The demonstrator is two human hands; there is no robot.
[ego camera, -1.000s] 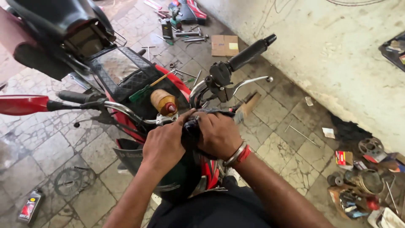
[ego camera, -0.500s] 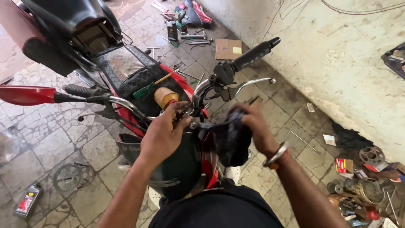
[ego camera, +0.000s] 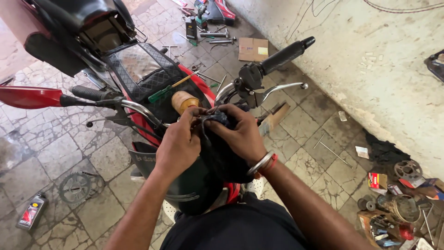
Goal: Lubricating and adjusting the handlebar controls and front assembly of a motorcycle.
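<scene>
A: What is the person doing over the motorcycle?

B: Both hands meet at the middle of the handlebar [ego camera: 138,109]. The left hand [ego camera: 180,143] pinches the edge of a dark cloth [ego camera: 222,153] with fingers closed. The right hand [ego camera: 240,134] clutches the same cloth from the 3 o'clock side.

A: Has anything changed?

B: Yes. A second ago both hands were cupped tight over one spot. Half a second ago the right hand had swung out to 3 o'clock with the cloth. Now it is back, touching the left hand, the cloth bunched between them, so the wiping or wrapping appears to be going on.

A: What lies nearby?

B: At 12 o'clock, a green-handled screwdriver [ego camera: 173,88] and a tan filter [ego camera: 185,101]. At 8 o'clock on the floor, a sprocket [ego camera: 74,187].
</scene>
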